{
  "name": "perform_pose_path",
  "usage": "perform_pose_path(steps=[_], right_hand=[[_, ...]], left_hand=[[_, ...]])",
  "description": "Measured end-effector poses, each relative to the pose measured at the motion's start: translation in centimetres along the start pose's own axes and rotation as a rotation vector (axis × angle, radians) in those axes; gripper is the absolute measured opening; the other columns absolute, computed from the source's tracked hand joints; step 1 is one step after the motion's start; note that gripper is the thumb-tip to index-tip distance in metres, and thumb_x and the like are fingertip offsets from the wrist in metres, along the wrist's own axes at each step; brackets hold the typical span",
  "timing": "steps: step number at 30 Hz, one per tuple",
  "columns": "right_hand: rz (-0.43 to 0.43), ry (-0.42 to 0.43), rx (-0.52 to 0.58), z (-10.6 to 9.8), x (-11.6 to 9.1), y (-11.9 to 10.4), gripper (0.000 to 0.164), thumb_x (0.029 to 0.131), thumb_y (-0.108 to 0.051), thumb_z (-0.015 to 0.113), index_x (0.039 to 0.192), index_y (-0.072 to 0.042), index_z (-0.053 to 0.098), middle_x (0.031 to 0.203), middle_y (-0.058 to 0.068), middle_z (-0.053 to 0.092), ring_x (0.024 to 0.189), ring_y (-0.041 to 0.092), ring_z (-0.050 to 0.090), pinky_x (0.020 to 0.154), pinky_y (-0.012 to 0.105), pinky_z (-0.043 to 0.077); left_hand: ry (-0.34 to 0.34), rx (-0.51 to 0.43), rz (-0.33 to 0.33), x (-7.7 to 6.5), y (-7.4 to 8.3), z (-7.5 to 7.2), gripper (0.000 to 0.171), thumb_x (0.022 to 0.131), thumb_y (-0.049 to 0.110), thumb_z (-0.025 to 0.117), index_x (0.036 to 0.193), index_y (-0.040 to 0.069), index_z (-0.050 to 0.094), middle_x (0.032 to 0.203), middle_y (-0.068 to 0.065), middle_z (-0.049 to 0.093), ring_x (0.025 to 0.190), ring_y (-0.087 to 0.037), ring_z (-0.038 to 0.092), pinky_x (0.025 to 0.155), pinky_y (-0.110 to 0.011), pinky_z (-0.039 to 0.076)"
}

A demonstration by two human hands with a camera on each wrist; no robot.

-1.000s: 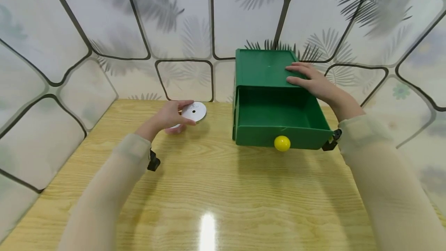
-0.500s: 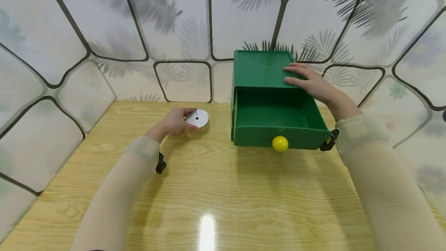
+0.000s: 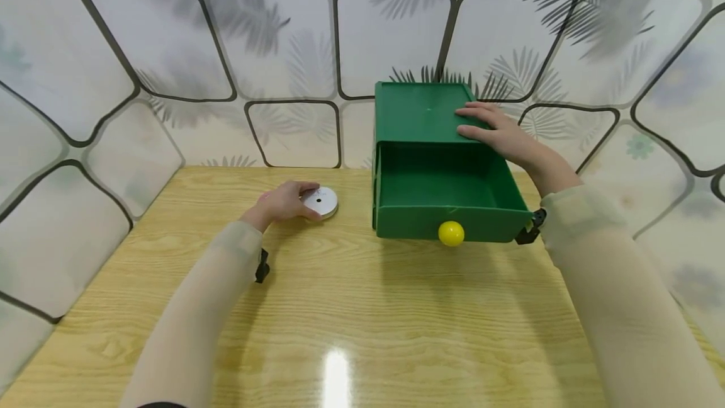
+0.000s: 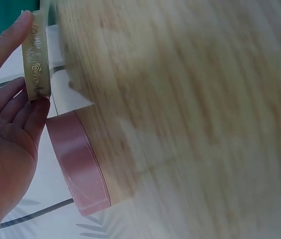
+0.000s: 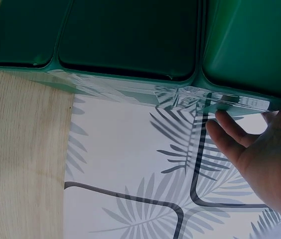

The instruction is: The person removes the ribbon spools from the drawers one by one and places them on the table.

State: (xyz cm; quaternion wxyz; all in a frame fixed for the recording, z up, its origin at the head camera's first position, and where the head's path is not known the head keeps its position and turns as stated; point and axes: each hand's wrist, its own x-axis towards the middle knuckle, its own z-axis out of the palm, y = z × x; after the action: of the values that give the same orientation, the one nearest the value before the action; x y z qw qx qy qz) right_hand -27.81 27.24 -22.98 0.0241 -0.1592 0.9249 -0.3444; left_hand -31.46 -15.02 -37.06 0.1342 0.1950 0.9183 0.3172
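Note:
Near the back of the table, my left hand (image 3: 282, 203) holds a ribbon spool (image 3: 322, 202) with a white disc face by its rim, between thumb and fingers. The left wrist view shows gold ribbon with raised lettering round this spool (image 4: 37, 62). Just beside the fingers stands a pink ribbon spool (image 4: 78, 162), mostly hidden behind the hand in the head view. My right hand (image 3: 501, 137) rests with spread fingers on the top of a green drawer box (image 3: 416, 112). The box's drawer (image 3: 408, 223) is pulled out, its inside bare, with a yellow round knob (image 3: 451, 233) in front.
The wooden table (image 3: 317, 307) stretches in front of both arms. A patterned wall covering (image 3: 294, 134) rises right behind the box and along the left side. Green compartments (image 5: 130, 40) of the box fill the top of the right wrist view.
My left hand has lowered the gold ribbon spool toward the table and slightly nearer to me, to the right of the pink one. My right hand stays on the box.

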Motion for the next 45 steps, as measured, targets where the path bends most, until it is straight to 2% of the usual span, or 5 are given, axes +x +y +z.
perform_pose_path(steps=[19, 31, 37, 43, 45], right_hand=[[-0.011, 0.007, 0.003, 0.0, 0.0, -0.2, 0.062, 0.101, -0.036, 0.050, 0.152, -0.007, 0.031, 0.161, 0.013, 0.004, 0.146, 0.034, -0.002, 0.111, 0.063, 0.007], [-0.014, 0.009, 0.007, 0.1, -0.1, -0.2, 0.061, 0.101, -0.034, 0.050, 0.152, -0.006, 0.031, 0.161, 0.014, 0.003, 0.145, 0.036, -0.001, 0.110, 0.063, 0.008], [-0.015, 0.003, 0.007, 0.2, -0.1, -0.2, 0.061, 0.101, -0.032, 0.050, 0.152, -0.005, 0.031, 0.161, 0.015, 0.003, 0.145, 0.036, -0.001, 0.111, 0.063, 0.007], [-0.017, 0.007, 0.003, 0.1, 0.0, -0.1, 0.061, 0.101, -0.032, 0.050, 0.152, -0.005, 0.031, 0.161, 0.016, 0.003, 0.145, 0.037, -0.001, 0.110, 0.063, 0.008], [-0.017, 0.008, 0.001, 0.1, 0.1, -0.1, 0.061, 0.101, -0.032, 0.050, 0.151, -0.004, 0.031, 0.160, 0.016, 0.002, 0.145, 0.038, -0.001, 0.110, 0.063, 0.008]], left_hand=[[-0.104, -0.017, -0.047, 0.1, 0.1, -0.5, 0.083, 0.082, 0.016, 0.080, 0.148, -0.002, 0.034, 0.153, -0.020, 0.031, 0.138, -0.032, 0.031, 0.108, -0.044, 0.031], [-0.105, -0.018, -0.042, 0.0, 0.1, -0.6, 0.082, 0.080, 0.015, 0.082, 0.147, -0.001, 0.038, 0.151, -0.022, 0.033, 0.131, -0.031, 0.037, 0.101, -0.040, 0.035], [-0.074, -0.038, -0.035, -0.6, -0.4, -0.9, 0.083, 0.082, 0.022, 0.080, 0.150, 0.004, 0.035, 0.153, -0.022, 0.030, 0.136, -0.036, 0.033, 0.102, -0.044, 0.036], [0.029, -0.211, 0.050, -1.9, 0.4, -1.4, 0.075, 0.087, 0.023, 0.076, 0.149, 0.004, 0.036, 0.153, -0.020, 0.031, 0.139, -0.040, 0.028, 0.110, -0.046, 0.029], [0.065, -0.265, 0.084, -3.0, 1.6, -1.8, 0.071, 0.089, 0.019, 0.074, 0.147, 0.000, 0.038, 0.151, -0.020, 0.035, 0.138, -0.038, 0.030, 0.112, -0.045, 0.026]])
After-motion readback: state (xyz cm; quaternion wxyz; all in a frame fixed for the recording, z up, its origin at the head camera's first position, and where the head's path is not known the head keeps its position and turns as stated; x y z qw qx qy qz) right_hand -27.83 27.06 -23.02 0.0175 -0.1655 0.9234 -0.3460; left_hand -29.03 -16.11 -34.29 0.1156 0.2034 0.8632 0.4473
